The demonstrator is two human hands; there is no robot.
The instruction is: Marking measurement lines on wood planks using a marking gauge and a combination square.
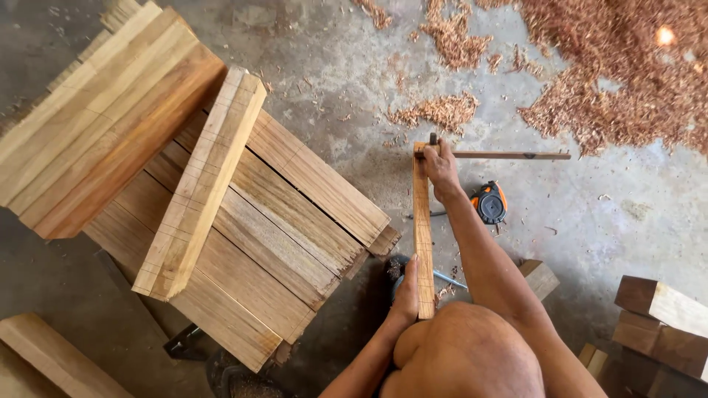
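A narrow wooden strip (pixel 422 228) runs from near my knee out across the concrete floor. My left hand (pixel 405 291) grips its near end against my knee. My right hand (pixel 441 168) presses on its far end, where a thin wooden square blade (pixel 509 155) crosses it at a right angle and points right. A small dark tool tip shows just above my right fingers; I cannot tell what it is.
A stack of long planks (pixel 243 221) fills the left, one plank (pixel 203 184) lying diagonally on top. An orange and black tape measure (pixel 490 202) sits right of my forearm. Wood shavings (pixel 619 66) cover the top right. Wood blocks (pixel 660 320) lie at bottom right.
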